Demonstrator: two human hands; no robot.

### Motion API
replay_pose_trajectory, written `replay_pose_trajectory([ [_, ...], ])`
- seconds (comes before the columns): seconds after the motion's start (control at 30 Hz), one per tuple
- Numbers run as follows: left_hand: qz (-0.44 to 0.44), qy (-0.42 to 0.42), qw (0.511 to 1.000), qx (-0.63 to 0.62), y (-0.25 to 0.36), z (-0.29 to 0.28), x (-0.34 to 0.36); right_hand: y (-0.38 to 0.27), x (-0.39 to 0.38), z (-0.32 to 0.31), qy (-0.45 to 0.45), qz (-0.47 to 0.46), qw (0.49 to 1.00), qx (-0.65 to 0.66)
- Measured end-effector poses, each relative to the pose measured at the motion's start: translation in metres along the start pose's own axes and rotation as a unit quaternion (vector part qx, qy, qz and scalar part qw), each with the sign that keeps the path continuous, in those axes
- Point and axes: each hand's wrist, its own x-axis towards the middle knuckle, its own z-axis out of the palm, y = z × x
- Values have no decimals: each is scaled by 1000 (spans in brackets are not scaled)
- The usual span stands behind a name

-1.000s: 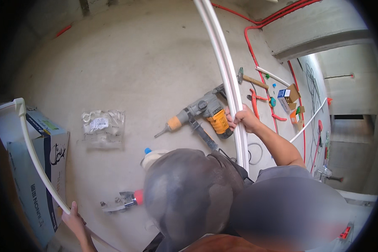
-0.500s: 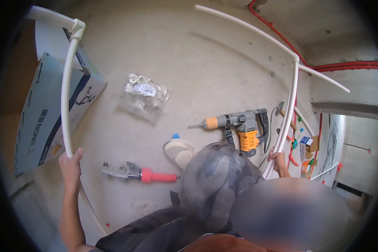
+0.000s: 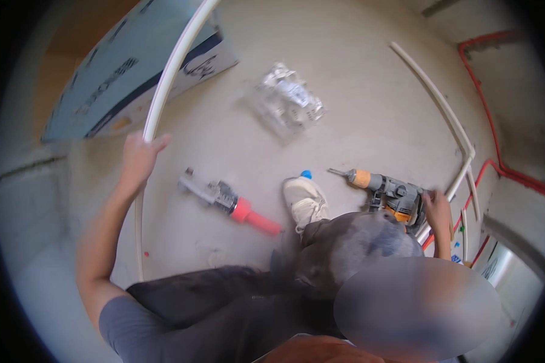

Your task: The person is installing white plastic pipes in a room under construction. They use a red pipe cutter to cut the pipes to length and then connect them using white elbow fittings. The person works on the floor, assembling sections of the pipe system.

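Note:
My left hand [image 3: 140,160] is closed around a long white plastic pipe [image 3: 171,72] that rises past the top of the picture and runs down behind my forearm. On the other side, my right hand [image 3: 438,212] is closed at the lower stretch of another white pipe [image 3: 437,94]. This one bends at an elbow joint, where a short branch joins it. A grey and orange rotary hammer [image 3: 398,192] lies on the floor just left of my right hand. Between my hands lies a pipe fusion welder [image 3: 251,216] with a red handle and metal heating head.
A large pale blue and white carton [image 3: 133,72] stands far left. A clear plastic bag of fittings [image 3: 290,100] lies ahead on the concrete floor. My shoe [image 3: 304,199] and bent knee are in the middle. Red conduit [image 3: 487,109] runs along the right wall.
The view has swung, so floor items appear shifted right. The left pipe's upper elbow has left the picture. Both hands keep their pipes; the right pipe sits lower and farther right in view.

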Motion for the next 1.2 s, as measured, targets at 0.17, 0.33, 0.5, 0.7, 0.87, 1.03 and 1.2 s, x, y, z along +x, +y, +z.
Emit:
replay_pose_trajectory([
  [0.17, -35, -39, 997, -64, 13, -8, -10, -277, 58, 23, 98, -399, 895, 172],
  [0.33, -42, -118, 989, -77, -14, -25, -20, -451, 70, 77, 163, -475, 862, 75],
  [0.5, -119, -116, 982, -92, -59, -2, -42, -451, 140, 117, 11, -462, 887, 16],
  [0.7, -13, 47, 998, 44, -74, 7, -71, -383, 146, 52, 61, -442, 869, 212],
  [0.87, 10, 52, 996, 69, -75, 17, -55, -246, 170, -3, 44, -290, 903, 315],
  [1.03, 7, 59, 991, 122, -79, 25, -54, -96, 184, -9, 77, -166, 931, 316],
  [1.2, 101, 82, 989, 67, -79, 37, -15, 38, 183, 4, 100, -30, 982, 157],
])
